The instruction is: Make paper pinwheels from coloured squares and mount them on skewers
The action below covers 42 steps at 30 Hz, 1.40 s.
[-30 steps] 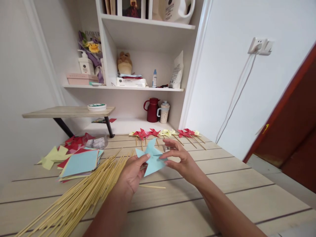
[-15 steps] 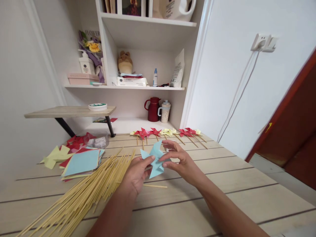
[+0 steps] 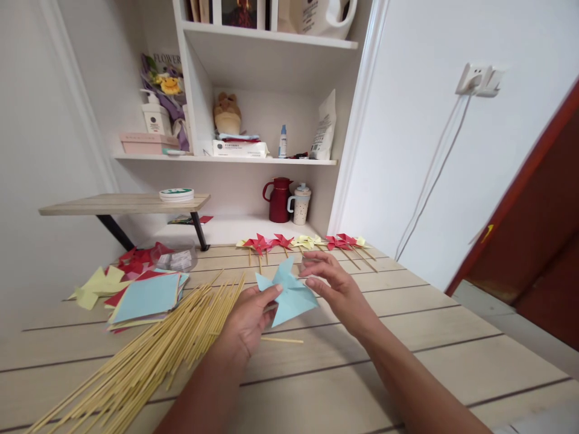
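Closest in, both forearms come up from the bottom edge over the pale plank counter (image 3: 407, 337). To the left, a big loose bundle of bamboo sticks (image 3: 149, 355) fans across the boards toward the lower left corner, and one single stick (image 3: 281, 340) lies by itself just below the hands. The left hand (image 3: 246, 319) is up off the counter, thumb and fingertips pinched on the left part of a light blue paper pinwheel (image 3: 287, 292), which is held in the air above the boards, its folded points sticking up and out to the right. The right hand (image 3: 337, 289) sits just right of the paper with fingers spread and loosely curved, holding nothing; whether the fingertips touch the blue edge, I cannot tell. Further left lies a stack of square paper sheets (image 3: 147, 296), blue on top with red and yellow edges under it, and beside that some loose yellow and red cut pieces (image 3: 102, 280). Behind the hands, a row of finished red and yellow pinwheels (image 3: 303, 244) on sticks lies along the counter's far edge. Beyond that, the white shelf unit (image 3: 271, 161) holds a dark red jug (image 3: 279, 201) and a lidded mug (image 3: 300, 205) on its lowest level.
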Motion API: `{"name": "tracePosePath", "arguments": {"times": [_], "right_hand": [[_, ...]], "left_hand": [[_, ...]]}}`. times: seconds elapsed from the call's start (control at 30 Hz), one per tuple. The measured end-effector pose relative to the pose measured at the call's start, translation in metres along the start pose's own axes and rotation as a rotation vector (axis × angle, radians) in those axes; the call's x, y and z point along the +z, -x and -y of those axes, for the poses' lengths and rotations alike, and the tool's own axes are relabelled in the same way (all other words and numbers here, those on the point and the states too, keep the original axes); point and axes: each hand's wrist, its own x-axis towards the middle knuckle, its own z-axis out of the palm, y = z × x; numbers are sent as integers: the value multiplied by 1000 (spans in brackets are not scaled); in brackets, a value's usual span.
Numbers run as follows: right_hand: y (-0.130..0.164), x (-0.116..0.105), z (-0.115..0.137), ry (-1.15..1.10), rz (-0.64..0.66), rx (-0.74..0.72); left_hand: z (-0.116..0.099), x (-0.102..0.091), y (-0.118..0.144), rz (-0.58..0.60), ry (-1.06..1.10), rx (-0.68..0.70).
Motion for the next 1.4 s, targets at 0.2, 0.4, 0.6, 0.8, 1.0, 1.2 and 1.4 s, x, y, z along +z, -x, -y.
{"name": "tracePosePath", "arguments": {"times": [0.2, 0.4, 0.6, 0.8, 1.0, 1.2, 1.4], "right_hand": [[0, -16, 12, -8, 172, -21], [-2, -19, 10, -33, 191, -19], [-1, -16, 10, 24, 178, -57], [0, -12, 11, 21, 211, -87], [-1, -15, 9, 24, 236, -121], [-1, -16, 11, 60, 255, -197], [-2, -17, 16, 42, 220, -194]], "left_hand": [[-5, -4, 0, 103, 14, -31], [-7, -6, 0, 115, -16, -17], [-8, -6, 3, 100, -118, 5], [-10, -4, 3, 215, -79, -26], [-14, -5, 4, 217, -22, -75], [-19, -8, 4, 257, 4, -118], [-20, -8, 2, 169, 19, -150]]}}
